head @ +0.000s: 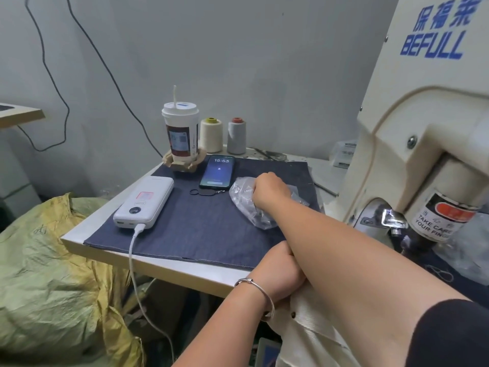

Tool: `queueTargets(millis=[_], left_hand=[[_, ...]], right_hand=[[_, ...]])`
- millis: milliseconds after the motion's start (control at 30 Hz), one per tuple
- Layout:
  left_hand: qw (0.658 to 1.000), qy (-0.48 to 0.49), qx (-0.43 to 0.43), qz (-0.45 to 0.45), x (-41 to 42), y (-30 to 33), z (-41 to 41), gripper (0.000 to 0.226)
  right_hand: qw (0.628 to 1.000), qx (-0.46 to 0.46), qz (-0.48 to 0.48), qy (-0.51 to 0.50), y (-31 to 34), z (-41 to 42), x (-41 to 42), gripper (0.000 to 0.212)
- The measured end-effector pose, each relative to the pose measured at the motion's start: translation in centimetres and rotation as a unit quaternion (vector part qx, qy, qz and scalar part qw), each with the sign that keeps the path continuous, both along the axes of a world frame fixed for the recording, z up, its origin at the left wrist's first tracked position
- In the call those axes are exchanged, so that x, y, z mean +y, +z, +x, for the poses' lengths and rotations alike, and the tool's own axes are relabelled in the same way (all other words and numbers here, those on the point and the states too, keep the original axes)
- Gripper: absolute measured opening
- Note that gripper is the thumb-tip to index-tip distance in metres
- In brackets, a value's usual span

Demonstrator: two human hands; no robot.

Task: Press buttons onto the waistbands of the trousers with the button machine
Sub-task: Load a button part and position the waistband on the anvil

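The cream button machine (423, 115) stands at the right, its press head (436, 221) carrying a finger-warning label. My right arm crosses over my left. My right hand (268, 192) is on a clear plastic bag (246, 207) lying on the dark denim cloth (198, 229), with its fingers curled into the bag; what is in the bag is hidden. My left hand (277, 271), with a metal bangle on the wrist, sits at the table's front edge, partly under my right forearm. It holds the cream trousers (304, 335), which hang off the table toward me.
On the cloth lie a lit phone (218, 171), a key ring (203, 192) and a white power bank (144, 202) with a cable. A lidded cup (180, 131) and two thread cones (211, 135) stand at the back. A green-yellow sack (39, 274) sits left of the table.
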State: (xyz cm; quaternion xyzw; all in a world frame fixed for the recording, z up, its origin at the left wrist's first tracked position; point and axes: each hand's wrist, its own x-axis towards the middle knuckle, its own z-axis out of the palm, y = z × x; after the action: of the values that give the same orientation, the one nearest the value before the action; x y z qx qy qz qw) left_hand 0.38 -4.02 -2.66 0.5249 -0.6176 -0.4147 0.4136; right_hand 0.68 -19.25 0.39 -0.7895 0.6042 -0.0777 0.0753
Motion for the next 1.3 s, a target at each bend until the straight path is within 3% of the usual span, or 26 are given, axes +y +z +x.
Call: queueTargets(millis=[267,567,667,833,900,967,1033,1133,1300], left_hand=[[1.0,0.004,0.021,0.015,0.1,-0.2,-0.3,0.024],[0.998,0.011,0.054,0.041,0.5,0.0,-0.4,0.021],[0.996,0.018,0.062,0.055,0.4,0.1,-0.6,0.014],[0.994,-0.008,0.067,0.086,0.9,0.6,-0.9,0.021],[0.996,0.004,0.045,0.081,1.0,1.0,-1.0,0.023],[0.996,0.024,-0.003,0.08,1.2,1.5,-1.3,0.008],[0.997,0.054,0.017,0.058,1.6,1.6,-1.4,0.035],[0.99,0.07,0.086,0.086,2.3,2.3,-1.9,0.057],[0.996,0.034,-0.008,0.086,2.1,2.1,-2.4,0.015]], right_hand=[[1.0,0.016,-0.003,-0.024,0.2,0.0,-0.2,0.027],[0.999,0.025,-0.044,-0.01,0.3,-0.4,0.1,0.039],[0.996,-0.052,-0.07,-0.024,0.8,-0.6,0.7,0.037],[0.969,-0.2,-0.141,-0.029,2.9,-1.5,3.5,0.015],[0.954,-0.253,-0.163,-0.014,3.9,-2.3,5.3,0.017],[0.933,-0.327,-0.15,-0.003,4.9,-3.3,7.9,0.014],[0.918,-0.371,-0.137,0.031,5.8,-5.0,11.4,0.011],[0.916,-0.362,-0.134,0.111,6.1,-9.0,17.2,0.008],[0.925,-0.356,-0.07,0.111,5.5,-19.0,22.9,0.007]])
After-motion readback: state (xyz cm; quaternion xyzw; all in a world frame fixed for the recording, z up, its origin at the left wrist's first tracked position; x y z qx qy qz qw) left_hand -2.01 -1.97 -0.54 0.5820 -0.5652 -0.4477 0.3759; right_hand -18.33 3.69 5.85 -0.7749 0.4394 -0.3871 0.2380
